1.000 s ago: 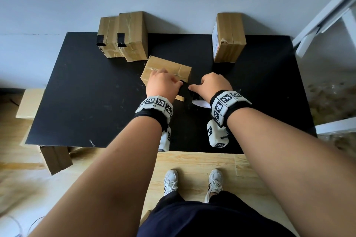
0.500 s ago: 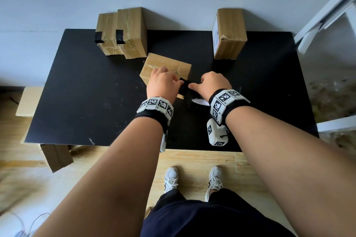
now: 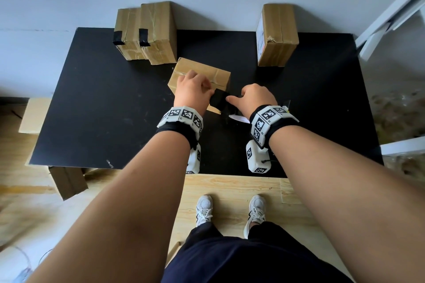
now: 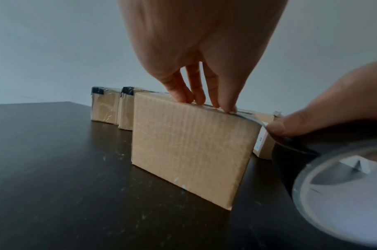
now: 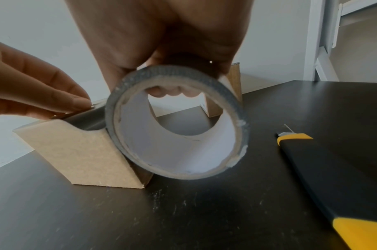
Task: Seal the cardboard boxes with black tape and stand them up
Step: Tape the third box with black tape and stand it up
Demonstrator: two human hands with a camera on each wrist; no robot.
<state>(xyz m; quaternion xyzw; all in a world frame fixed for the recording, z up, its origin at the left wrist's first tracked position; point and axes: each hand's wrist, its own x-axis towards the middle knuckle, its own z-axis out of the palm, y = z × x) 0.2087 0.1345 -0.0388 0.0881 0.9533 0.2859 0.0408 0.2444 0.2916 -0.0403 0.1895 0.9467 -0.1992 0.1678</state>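
A: Biggest worry first?

B: The cardboard box [image 3: 200, 77] lying flat mid-table could slide or tip. Only the left hand [image 3: 192, 93] steadies it, its fingertips [image 4: 215, 103] close together, pressing the tape end onto the top edge. A hard tug from the roll would drag the box, I reckon.

A: And the tape?

B: The black tape roll [image 5: 177, 123] sits just off the box's right end, gripped by the right hand [image 3: 253, 99], fingers curled through the core, thumb on the outside. The strip [image 3: 219, 100] between roll and box is short and taut. If the left fingertips lift early, it may peel off or crease, leaving a poor seal.

A: Anything smaller?

B: The utility knife [image 5: 333, 169] lies on the black table [image 3: 103, 110] beside the right wrist, its blade tip out. Reaching for it blind risks a nick.

A: Counts, big to small?

B: One table. Four boxes on it: two standing at the back left [image 3: 147, 34], each with black tape, touching; one standing at the back right [image 3: 277, 34], no black tape visible; one being taped. One roll, one knife.
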